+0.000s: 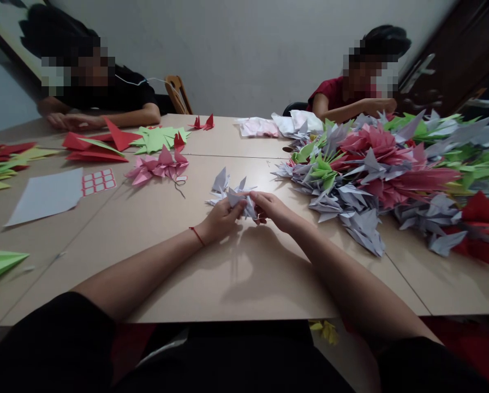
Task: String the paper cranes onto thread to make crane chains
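Both of my hands meet over the middle of the table. My left hand [224, 219], with a red string round its wrist, pinches a white folded paper crane [248, 206] from the left. From the right, my right hand [274, 209] has its fingers closed at the crane's other side; its fingertips are partly hidden. Just behind the hands, more white paper cranes [220, 181] rest on the table [269, 284]. Pink cranes [156, 168] with a looped thread and small tag [182, 178] lie to the left.
A large heap of coloured cranes [383, 164] covers the right side. Plastic packets [258, 127], red folded pieces [101, 143], green cranes [158, 139], a white sheet [48, 192] and a label sheet [99, 182] lie around. Two people sit across the table.
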{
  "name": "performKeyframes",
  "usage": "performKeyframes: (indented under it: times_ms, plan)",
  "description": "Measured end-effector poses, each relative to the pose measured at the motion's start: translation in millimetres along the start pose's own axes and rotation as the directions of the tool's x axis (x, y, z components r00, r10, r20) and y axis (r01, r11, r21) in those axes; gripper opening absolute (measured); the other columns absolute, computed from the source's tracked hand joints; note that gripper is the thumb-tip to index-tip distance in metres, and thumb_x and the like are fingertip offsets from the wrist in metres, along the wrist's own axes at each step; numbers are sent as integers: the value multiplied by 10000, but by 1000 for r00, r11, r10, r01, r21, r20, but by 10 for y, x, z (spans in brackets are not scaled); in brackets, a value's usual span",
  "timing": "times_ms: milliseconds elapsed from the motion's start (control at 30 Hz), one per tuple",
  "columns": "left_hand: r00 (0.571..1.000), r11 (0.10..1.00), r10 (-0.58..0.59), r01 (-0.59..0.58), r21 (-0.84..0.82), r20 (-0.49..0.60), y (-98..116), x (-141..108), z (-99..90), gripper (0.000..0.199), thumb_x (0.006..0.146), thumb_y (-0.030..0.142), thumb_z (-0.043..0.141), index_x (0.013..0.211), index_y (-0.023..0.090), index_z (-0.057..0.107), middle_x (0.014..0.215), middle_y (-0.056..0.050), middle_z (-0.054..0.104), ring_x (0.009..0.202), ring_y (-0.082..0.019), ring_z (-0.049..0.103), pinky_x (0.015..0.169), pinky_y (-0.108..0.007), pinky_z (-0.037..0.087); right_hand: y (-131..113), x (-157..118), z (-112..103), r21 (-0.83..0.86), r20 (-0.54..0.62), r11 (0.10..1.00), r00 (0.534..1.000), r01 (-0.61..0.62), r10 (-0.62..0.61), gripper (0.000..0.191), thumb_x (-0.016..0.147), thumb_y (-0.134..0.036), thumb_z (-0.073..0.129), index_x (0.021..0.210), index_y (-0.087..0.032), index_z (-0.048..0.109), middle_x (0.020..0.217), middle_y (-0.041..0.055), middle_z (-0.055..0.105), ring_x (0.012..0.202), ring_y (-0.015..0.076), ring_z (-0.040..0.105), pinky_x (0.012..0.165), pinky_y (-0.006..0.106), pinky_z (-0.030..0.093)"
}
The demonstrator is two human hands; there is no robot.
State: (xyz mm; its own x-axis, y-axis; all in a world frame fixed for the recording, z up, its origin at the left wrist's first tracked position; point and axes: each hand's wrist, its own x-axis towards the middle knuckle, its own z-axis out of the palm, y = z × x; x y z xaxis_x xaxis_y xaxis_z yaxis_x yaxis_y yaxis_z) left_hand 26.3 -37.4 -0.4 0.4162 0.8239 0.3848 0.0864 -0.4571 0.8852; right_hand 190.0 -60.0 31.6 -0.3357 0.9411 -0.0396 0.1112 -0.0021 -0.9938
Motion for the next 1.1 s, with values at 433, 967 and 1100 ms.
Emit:
performKeyframes:
  times_ms: [433, 967, 1100]
  plan:
    - [927, 975, -220, 205, -81, -305, -80, 88, -28, 450, 862, 569, 434, 797, 150, 585, 469, 31, 543, 303, -82, 423, 327, -211, 323, 32, 11, 10, -472, -424, 840, 766, 270, -484, 248, 761, -434, 562, 722, -207, 470, 861, 60, 515, 890, 196, 483, 813, 348, 394]
    - [904, 979, -6, 93, 184, -428, 0, 58, -41, 323, 860, 288, 533, 561, 168, 529, 555, 22, 502, 566, -118, 475, 573, -239, 345, 300, 72, 279, -478, -129, 826, 906, 300, -404, 277, 812, -465, 544, 773, -191, 550, 771, 15, 568, 660, 129, 493, 610, 251, 380]
    - [896, 984, -47, 119, 135, -442, -29, 73, -52, 381, 834, 370, 576, 522, 172, 481, 502, 32, 447, 525, -110, 424, 523, -237, 308, 276, 63, 298, -413, -57, 840, 911, 351, -409, 313, 824, -405, 533, 602, -192, 477, 559, -27, 463, 524, 104, 408, 526, 246, 329]
